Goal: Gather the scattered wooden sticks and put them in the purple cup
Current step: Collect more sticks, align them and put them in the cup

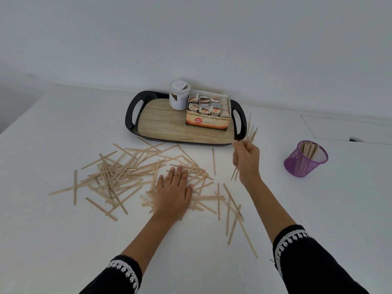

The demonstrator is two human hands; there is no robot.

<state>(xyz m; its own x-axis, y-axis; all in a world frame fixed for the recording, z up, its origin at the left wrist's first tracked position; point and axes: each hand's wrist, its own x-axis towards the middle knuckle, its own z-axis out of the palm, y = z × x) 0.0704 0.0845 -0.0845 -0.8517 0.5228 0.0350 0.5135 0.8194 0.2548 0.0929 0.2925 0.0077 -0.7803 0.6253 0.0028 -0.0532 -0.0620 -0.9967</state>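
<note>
Several thin wooden sticks (118, 177) lie scattered in a loose heap across the white table, left and centre. My left hand (174, 189) rests flat, fingers straight, on the sticks in the middle of the heap. Raised above the table to the right, my right hand (247, 160) grips a small bundle of sticks (252, 132) that pokes out above and below the fist. The purple mesh cup (305, 159) stands further right, apart from that hand, with several sticks upright inside it.
A black tray with a wood-look base (161, 124) sits at the back against the wall. It carries a white jar (179, 95), an open ginger tea box (209, 112) and one stray stick. More sticks (233, 209) lie near my right forearm.
</note>
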